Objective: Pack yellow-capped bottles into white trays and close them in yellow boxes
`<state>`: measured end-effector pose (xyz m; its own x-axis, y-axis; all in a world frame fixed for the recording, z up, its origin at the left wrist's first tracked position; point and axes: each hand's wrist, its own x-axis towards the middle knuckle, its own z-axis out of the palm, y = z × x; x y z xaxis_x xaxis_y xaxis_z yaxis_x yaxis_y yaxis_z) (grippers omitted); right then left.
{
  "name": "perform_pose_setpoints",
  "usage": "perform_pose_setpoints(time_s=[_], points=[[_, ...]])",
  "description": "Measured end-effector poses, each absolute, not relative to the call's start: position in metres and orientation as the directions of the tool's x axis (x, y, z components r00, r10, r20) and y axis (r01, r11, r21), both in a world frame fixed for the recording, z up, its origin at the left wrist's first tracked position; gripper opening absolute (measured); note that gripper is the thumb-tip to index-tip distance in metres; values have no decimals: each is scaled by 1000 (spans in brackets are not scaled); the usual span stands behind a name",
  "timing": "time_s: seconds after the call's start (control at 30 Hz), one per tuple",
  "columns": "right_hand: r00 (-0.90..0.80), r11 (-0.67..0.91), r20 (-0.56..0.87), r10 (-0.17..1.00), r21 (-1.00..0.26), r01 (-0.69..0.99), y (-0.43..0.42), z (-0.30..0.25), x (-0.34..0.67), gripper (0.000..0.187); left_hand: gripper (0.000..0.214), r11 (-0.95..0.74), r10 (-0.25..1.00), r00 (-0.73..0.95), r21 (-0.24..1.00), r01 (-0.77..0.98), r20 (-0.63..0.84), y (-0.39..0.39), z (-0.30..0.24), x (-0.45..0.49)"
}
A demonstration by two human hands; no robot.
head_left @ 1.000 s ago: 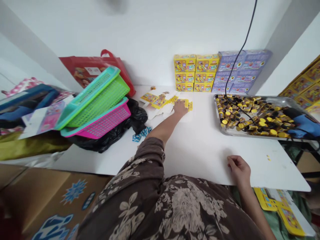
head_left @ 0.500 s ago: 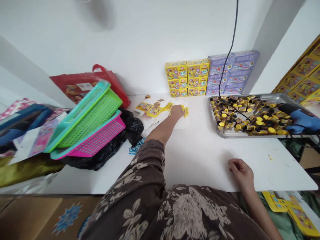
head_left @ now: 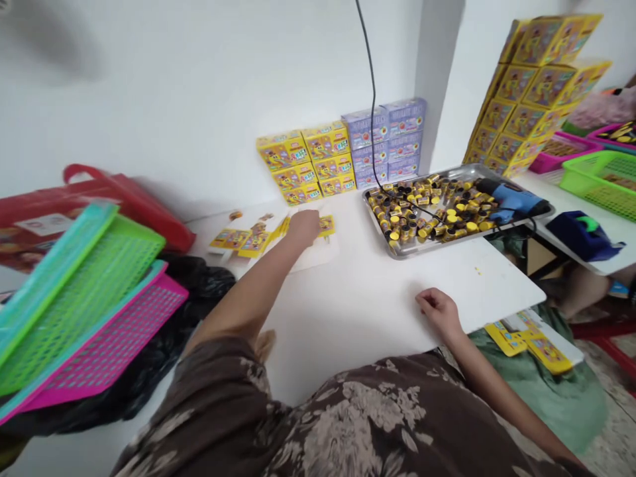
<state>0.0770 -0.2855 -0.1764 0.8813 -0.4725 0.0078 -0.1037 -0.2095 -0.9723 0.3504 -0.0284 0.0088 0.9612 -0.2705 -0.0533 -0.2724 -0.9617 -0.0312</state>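
My left hand (head_left: 304, 227) reaches across the table to flat, yellow-printed white cartons (head_left: 254, 244) at the back. Its fingers curl down among them, and the hand hides what they hold. A pale flat sheet (head_left: 322, 250) lies under and beside this hand. Near the table's front edge, my right hand (head_left: 440, 310) rests with curled fingers and the thumb close to them; nothing shows in it. Beyond it, a metal tray (head_left: 397, 250) holds many small yellow-and-black tubes (head_left: 422, 212) and a blue-and-black power tool (head_left: 511, 199).
Yellow boxes (head_left: 318, 165) and purple boxes (head_left: 387, 142) are stacked against the wall. A black cable (head_left: 371, 99) hangs down to the tray. Tilted plastic baskets (head_left: 99, 318) and a red bag (head_left: 149, 205) crowd the left. More yellow boxes (head_left: 531, 93) rise at the back right.
The view has swung to the right, so more boxes and baskets show on that side. My left hand stays over the flat cartons, and my right hand stays curled near the front edge.
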Motion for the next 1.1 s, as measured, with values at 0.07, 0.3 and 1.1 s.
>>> perform_pose_setpoints(time_s=[0.07, 0.3, 1.1], points=[[883, -134, -58, -466, -982, -135, -286, -170, 79, 55, 38, -960, -273, 962, -58, -273, -9, -21, 18, 321], [906, -109, 69, -418, -994, 26, -273, -126, 115, 52, 44, -914, -380, 861, 7, -406, 339, 23, 31, 218], [841, -826, 535, 83, -435, 359, -272, -11, 129, 30, 38, 49, -231, 923, 951, -305, 308, 9, -65, 147]])
